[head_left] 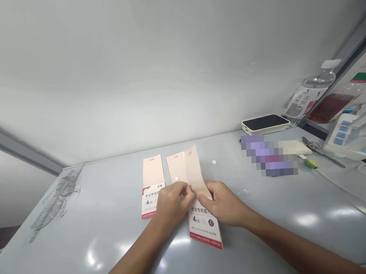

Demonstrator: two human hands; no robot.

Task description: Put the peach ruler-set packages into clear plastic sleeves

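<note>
Two paper cards printed with red and black Chinese text lie on the grey table top [82, 207]. The left card [151, 183] lies flat, partly under my left hand [171, 203]. A peach sheet [192, 165] stands peeled up from the other card [204, 226]. My left fingertips pinch that sheet near its lower edge. My right hand [223, 202] meets them there, its fingers gripping the sheet and card. A small white disc [176, 178] lies beside the sheet, and another [214, 162] sits farther right.
A phone [265, 123] lies at the table's far edge, near a plastic bottle [309, 91]. To the right are a pixelated patch [268, 155], a cream pad [294, 147], scissors [312, 146] and a white cable [335, 182].
</note>
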